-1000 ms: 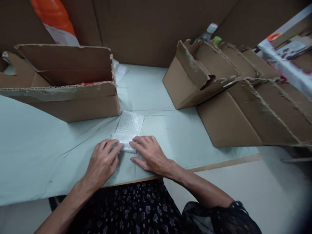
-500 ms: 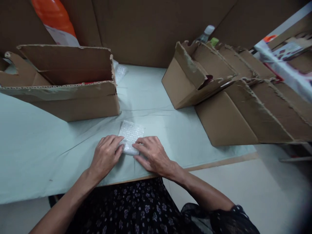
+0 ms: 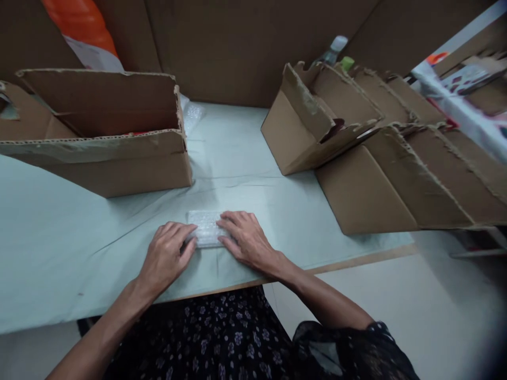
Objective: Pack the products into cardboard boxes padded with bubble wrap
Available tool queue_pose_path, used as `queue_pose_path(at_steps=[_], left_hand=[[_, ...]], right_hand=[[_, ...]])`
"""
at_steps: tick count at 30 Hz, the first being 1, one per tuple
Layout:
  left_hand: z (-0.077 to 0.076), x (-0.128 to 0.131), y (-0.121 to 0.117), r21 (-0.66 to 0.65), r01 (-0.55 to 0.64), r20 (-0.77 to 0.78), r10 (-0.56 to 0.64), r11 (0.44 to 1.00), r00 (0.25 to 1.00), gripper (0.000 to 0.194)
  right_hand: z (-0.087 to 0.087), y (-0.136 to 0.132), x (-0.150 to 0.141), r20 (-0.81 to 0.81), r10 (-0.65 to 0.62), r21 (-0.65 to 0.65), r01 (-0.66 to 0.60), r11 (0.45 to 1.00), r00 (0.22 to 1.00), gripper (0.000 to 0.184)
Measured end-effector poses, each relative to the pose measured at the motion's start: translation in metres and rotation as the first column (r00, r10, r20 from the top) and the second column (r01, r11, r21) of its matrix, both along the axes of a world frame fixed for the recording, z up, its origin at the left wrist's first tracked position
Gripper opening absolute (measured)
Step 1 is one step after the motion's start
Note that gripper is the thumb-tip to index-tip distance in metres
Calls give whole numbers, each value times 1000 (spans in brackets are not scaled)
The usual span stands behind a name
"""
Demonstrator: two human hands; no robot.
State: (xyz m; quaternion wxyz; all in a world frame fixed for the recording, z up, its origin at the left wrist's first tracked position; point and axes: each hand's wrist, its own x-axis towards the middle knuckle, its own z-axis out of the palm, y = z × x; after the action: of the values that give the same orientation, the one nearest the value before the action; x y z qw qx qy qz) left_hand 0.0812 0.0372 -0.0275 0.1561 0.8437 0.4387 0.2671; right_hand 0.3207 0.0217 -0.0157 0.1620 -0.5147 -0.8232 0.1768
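A small bubble-wrap bundle (image 3: 204, 228) lies rolled up on the pale green table cover (image 3: 79, 227), near the front edge. My left hand (image 3: 166, 256) presses its left end with fingers curled against it. My right hand (image 3: 245, 240) lies over its right end, fingers stretched along the top. Both hands hold the roll between them.
An open cardboard box (image 3: 106, 158) stands at the back left. Torn cardboard boxes (image 3: 380, 158) lie tilted at the right, reaching past the table edge. A tall cardboard wall (image 3: 237, 47) closes the back. A bottle (image 3: 330, 50) stands behind the right boxes.
The bubble wrap sheet, flat and stretching away from me a second ago, has been rolled up into a short bundle. Both hands moved slightly forward with it.
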Motion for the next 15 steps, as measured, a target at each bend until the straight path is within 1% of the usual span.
queue_pose_path(at_steps=[2,4,7,9,12,14,15], left_hand=[[-3,5,8,26,-65,-60,66,998,996,22],[-6,7,12,52,-107,-92,111,993,989,25],[-10,5,12,34,-134,-69,136,990,988,31],[-12,3,8,-32,-140,-12,140,990,990,41],[-12,2,5,-208,-128,114,154,970,982,64],[-8,2,6,-336,-82,199,156,938,968,73],[-5,2,6,-391,-53,232,154,919,961,72]], right_hand=[[0,11,0,64,-33,8,33,999,997,42],[0,19,0,85,-23,-11,24,1000,996,50],[-1,24,1,49,29,-37,-27,999,998,47],[-4,23,2,-29,63,-38,-64,997,998,37],[-8,19,2,-186,142,-13,-147,989,972,22],[-11,17,2,-258,198,8,-203,979,946,20],[-11,15,3,-279,205,13,-210,978,938,23]])
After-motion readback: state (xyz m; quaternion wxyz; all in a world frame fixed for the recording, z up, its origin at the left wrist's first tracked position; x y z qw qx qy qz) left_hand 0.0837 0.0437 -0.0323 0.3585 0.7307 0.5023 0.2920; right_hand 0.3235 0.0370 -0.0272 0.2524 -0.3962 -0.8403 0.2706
